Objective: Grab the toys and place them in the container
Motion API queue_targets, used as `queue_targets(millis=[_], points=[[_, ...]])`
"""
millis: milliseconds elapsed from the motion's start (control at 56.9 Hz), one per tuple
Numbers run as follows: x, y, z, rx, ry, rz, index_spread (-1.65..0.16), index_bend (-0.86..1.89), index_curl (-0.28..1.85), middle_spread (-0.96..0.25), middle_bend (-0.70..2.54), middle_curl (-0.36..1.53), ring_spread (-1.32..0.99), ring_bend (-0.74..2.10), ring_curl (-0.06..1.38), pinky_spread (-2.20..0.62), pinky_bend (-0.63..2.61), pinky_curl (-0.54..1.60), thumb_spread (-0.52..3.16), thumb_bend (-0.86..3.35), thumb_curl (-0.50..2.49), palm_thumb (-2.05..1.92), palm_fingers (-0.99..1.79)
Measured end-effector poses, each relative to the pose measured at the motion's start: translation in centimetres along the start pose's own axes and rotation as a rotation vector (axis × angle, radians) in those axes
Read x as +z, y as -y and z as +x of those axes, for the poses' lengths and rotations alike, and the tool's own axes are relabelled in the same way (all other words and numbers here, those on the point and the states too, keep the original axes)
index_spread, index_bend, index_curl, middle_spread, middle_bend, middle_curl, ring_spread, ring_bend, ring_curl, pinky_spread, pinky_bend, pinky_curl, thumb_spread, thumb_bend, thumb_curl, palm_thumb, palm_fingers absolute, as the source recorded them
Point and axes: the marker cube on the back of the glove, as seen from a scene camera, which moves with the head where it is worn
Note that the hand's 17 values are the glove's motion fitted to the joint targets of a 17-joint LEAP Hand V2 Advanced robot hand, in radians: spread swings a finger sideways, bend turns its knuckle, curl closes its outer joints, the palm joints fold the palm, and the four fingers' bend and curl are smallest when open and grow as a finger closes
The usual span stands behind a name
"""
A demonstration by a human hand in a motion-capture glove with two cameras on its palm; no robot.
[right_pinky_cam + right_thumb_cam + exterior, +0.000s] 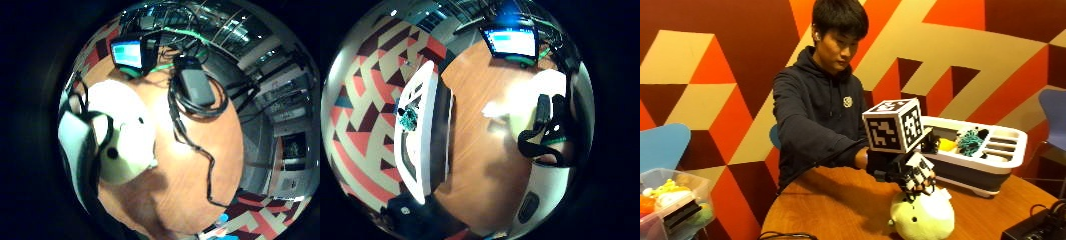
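Observation:
In the outside view a pale green plush toy (923,216) sits at the near side of the round wooden table (833,205). My gloved right hand (906,172) is right above it, fingers curled down onto its top and gripping it. Both palm views show the plush toy (122,137) (527,102) close against the palm. The white and grey container (1003,160) stands on the table's far right and holds a teal toy (968,141) and a yellow toy (946,145). The thumb side view shows the container (422,165) with the teal toy (409,119) inside.
A lit screen (127,54) (512,41) stands on the table edge, beside a black power brick with coiled cable (196,87). A black device (1033,227) sits at the table's near right. A clear bin of toys (670,200) and a blue chair (660,145) stand at left.

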Motion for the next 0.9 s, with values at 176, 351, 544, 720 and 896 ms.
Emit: queue_targets(millis=[176,351,544,720,896], points=[[-1.1,-0.2,-0.3,0.002,0.016,0.027,-0.33,1.12,1.1,-0.37,1.37,1.09,-0.59,1.62,0.86,-0.6,1.31,0.77,1.62,0.29,0.48,0.64,0.98],[-1.8,-0.4,-0.2,-0.001,0.005,0.037,-0.32,1.29,1.23,-0.4,1.53,1.21,-0.62,1.73,0.96,-0.71,1.41,0.92,1.59,0.32,0.55,0.66,0.84],[-3.0,-0.6,-0.4,-0.014,0.013,0.074,-0.3,1.42,1.3,-0.41,1.63,1.27,-0.63,1.79,1.02,-0.77,1.46,1.05,1.58,0.32,0.63,0.64,0.75],[-4.5,-0.8,-0.7,-0.03,0.053,0.135,-0.27,1.49,1.33,-0.41,1.68,1.3,-0.63,1.8,1.06,-0.8,1.47,1.14,1.58,0.3,0.69,0.6,0.69],[-5.2,-0.9,-0.7,-0.059,0.049,0.125,-0.26,1.51,1.34,-0.41,1.69,1.31,-0.64,1.79,1.09,-0.81,1.5,1.21,1.59,0.3,0.7,0.54,0.62]])
